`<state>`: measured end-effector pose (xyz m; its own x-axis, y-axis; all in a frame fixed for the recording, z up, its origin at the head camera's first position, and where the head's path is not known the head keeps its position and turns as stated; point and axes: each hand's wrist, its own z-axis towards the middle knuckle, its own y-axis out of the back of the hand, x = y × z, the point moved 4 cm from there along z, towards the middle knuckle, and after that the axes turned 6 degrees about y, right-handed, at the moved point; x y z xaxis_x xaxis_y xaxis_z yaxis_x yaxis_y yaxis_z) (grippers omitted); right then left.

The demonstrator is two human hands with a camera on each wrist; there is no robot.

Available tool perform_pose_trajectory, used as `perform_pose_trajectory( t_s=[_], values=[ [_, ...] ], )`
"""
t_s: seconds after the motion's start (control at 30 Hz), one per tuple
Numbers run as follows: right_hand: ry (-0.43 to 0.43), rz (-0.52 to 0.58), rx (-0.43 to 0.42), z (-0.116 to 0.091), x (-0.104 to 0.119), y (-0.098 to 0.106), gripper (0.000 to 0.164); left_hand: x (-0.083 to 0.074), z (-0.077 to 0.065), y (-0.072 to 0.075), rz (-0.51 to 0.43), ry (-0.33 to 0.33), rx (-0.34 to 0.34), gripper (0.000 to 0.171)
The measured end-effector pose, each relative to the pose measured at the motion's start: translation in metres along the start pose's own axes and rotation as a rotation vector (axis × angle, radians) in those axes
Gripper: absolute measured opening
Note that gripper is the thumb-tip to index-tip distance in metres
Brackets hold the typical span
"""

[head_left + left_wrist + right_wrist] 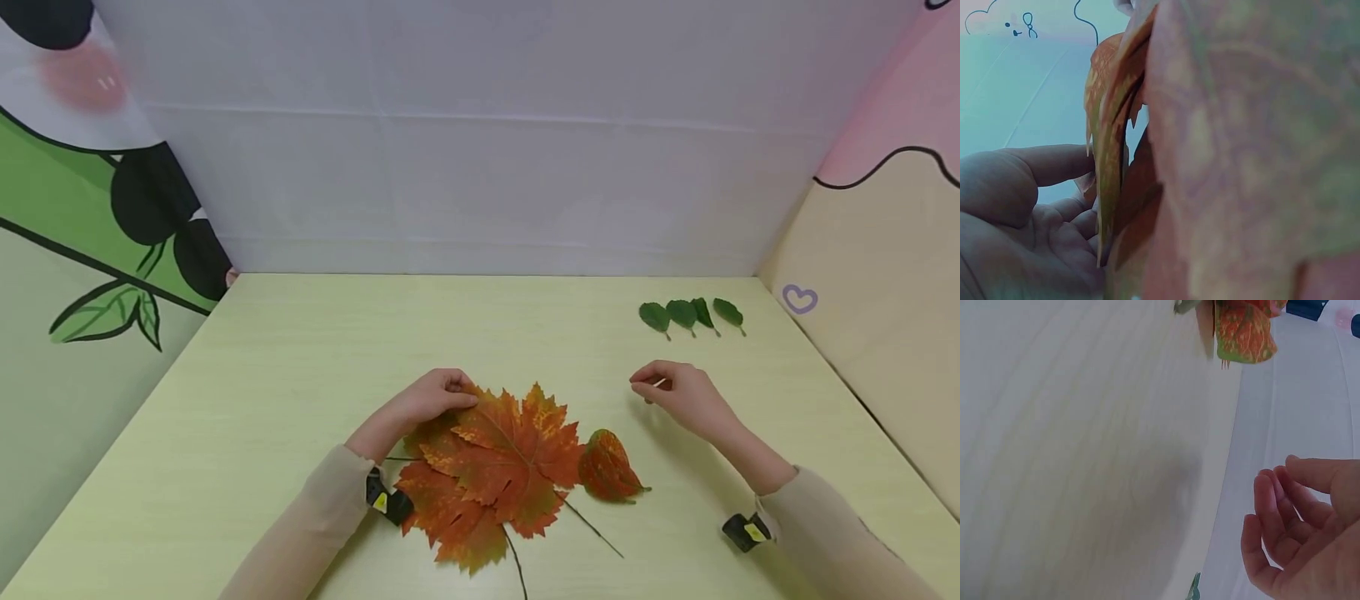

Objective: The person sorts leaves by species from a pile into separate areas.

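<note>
My left hand (437,395) pinches the upper left edge of a large orange-red maple leaf (517,450). In the left wrist view, the thumb (1060,164) lies against the leaf's edge, and leaf surfaces hide part of the fingers. Another maple leaf (450,508) lies partly under it, and thin stems stick out toward the front. Right of these leaves sits a smaller red-and-green leaf (606,468). My right hand (686,396) hovers over the table, fingers loosely bent, with nothing in it; the right wrist view shows thumb and fingertips near each other.
Several small green leaves (682,314) lie in a row at the back right of the pale wooden table (300,333). A white cloth backdrop (480,183) rises behind the table, with printed panels at the left and right sides.
</note>
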<state>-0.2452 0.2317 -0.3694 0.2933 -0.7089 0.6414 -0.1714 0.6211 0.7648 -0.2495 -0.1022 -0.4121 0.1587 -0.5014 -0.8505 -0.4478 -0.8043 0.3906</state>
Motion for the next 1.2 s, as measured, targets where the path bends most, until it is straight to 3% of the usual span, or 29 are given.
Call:
perform_pose_trajectory(
  t_s=[0.23,0.53,1.03,1.2],
  values=[
    [-0.026,0.075,0.114,-0.013,0.011,-0.017,0.035,0.002,0.000,-0.001,0.000,0.004,-0.003,0.012],
    [0.028,0.086,0.237,-0.022,0.025,-0.033,0.025,0.002,0.000,0.000,0.003,0.006,-0.008,0.013],
    [0.001,0.069,0.316,-0.026,0.027,-0.040,0.021,0.000,0.001,0.000,0.014,0.006,-0.011,0.013],
    [-0.007,0.072,0.294,-0.026,0.025,-0.036,0.016,-0.001,0.000,0.000,0.008,0.001,-0.005,0.013]
  ],
)
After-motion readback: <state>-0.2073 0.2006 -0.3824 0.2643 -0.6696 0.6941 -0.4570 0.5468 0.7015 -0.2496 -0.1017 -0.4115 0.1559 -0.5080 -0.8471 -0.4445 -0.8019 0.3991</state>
